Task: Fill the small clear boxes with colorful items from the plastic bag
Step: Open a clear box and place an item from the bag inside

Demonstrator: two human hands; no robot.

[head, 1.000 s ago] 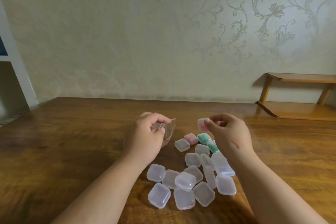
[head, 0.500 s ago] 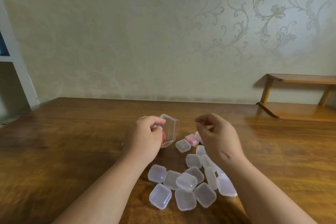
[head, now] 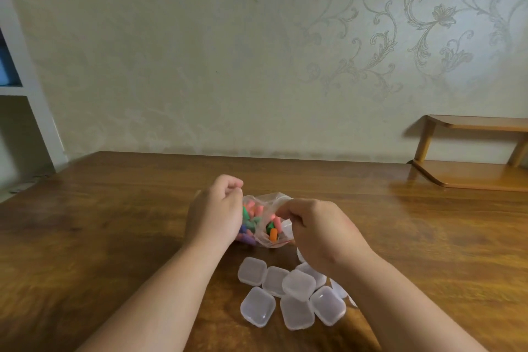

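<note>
plastic bag (head: pixel 265 237) of colourful bits (head: pixel 253 213) held up between both hands above the table (head: pixel 114 223)
the left hand (head: pixel 214 214) curls round the bag's left side; the right hand (head: pixel 320 234) pinches its right rim with bent fingers. small clear boxes (head: pixel 285 291) lie clustered just nearer the person, some hidden under the right wrist.

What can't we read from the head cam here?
Head view only.
Left hand: its back hides any grip on the plastic bag.
Right hand: curled fingers hide what they pinch.
Clear boxes: right forearm covers several.
Colorful items: too small to identify.
</note>
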